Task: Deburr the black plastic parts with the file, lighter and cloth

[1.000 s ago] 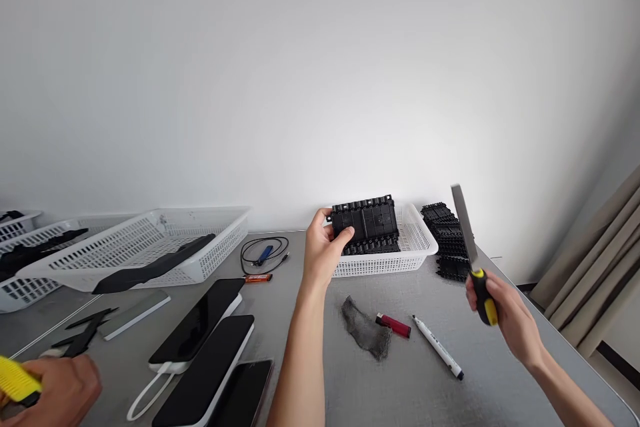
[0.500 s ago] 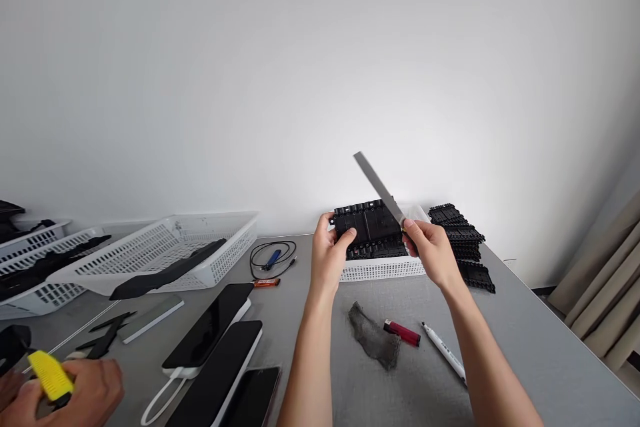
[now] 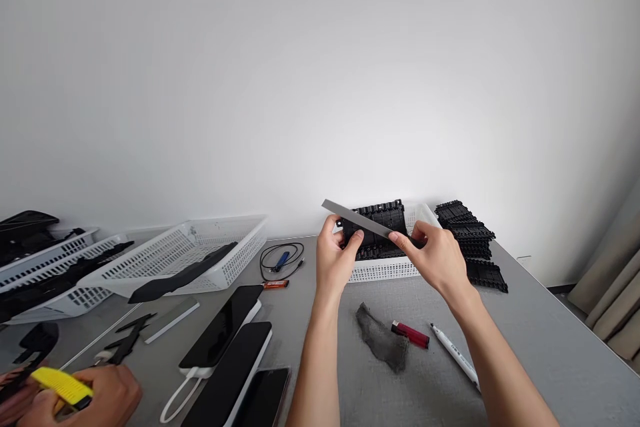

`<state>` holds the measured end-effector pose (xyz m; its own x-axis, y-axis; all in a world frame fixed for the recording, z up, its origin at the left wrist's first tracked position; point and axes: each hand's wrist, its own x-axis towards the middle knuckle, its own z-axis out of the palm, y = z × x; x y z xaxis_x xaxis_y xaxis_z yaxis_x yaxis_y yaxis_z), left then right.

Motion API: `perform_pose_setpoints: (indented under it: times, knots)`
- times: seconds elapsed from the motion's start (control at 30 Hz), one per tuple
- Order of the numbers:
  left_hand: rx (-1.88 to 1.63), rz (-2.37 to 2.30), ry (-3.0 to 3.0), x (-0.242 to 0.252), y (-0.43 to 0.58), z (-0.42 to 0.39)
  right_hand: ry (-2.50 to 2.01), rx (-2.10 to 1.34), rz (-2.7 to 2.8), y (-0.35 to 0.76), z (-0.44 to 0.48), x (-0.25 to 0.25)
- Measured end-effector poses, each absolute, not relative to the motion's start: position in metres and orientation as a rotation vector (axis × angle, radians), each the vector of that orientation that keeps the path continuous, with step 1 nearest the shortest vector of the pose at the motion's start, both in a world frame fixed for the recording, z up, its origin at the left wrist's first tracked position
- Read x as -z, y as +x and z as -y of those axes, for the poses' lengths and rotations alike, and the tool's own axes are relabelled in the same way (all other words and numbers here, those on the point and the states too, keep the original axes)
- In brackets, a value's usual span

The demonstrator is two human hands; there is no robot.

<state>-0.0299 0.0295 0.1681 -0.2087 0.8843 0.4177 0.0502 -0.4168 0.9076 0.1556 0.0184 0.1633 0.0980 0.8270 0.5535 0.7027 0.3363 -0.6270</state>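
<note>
My left hand (image 3: 337, 257) grips the left end of a black plastic part (image 3: 383, 219) with a ribbed, notched edge, its thumb on the near face. My right hand (image 3: 435, 253) is closed round the lower end of a flat grey metal file (image 3: 356, 219). The file's blade slants up to the left across the front of the part; whether it touches cannot be made out. Behind and below both hands is a white perforated basket (image 3: 385, 271). Its contents are mostly hidden by the part and my hands.
Black parts (image 3: 467, 233) are stacked at right. Nearer lie a dark mesh scrap (image 3: 383, 340), red lighter (image 3: 411, 334) and white marker (image 3: 455, 355). At left are phones (image 3: 223, 327), a cable (image 3: 283, 260) and a white basket (image 3: 245, 260). Another person's hand (image 3: 113, 390) holds a yellow-handled tool (image 3: 63, 383).
My right hand has tilted the file from steep to flatter, its tip lowering to the left across the part. The view has shifted slightly left. The other person's yellow tool has turned.
</note>
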Motion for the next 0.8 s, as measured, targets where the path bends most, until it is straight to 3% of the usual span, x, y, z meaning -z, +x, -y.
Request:
perform_pose_setpoints:
  times: [0.8]
  knots:
    - [-1.715,-1.103,1.326,-0.164,-0.031,-0.031,-1.418,-0.051,1.624,0.167,-0.029,-0.160]
